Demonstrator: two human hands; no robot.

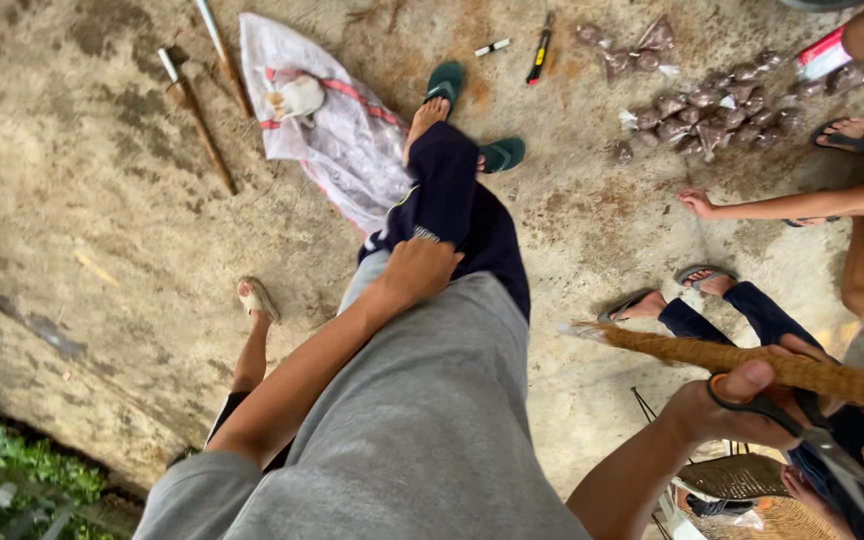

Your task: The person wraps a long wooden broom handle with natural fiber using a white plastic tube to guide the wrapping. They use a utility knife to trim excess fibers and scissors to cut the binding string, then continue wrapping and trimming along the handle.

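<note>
Grey shirt point(422, 420) over navy trousers point(462, 200); teal sandals point(444, 82) at twelve o'clock. Orange-handled scissors point(802, 430) (blades grey) beside a brown fibre rope point(752, 362).

The left arm reaches straight down along the body, its hand point(417, 268) resting palm-down with fingers curled on the knee. The right arm is bent forward, its hand point(742, 405) closed in a grip, thumb raised on top, knuckles turned outward.
</note>
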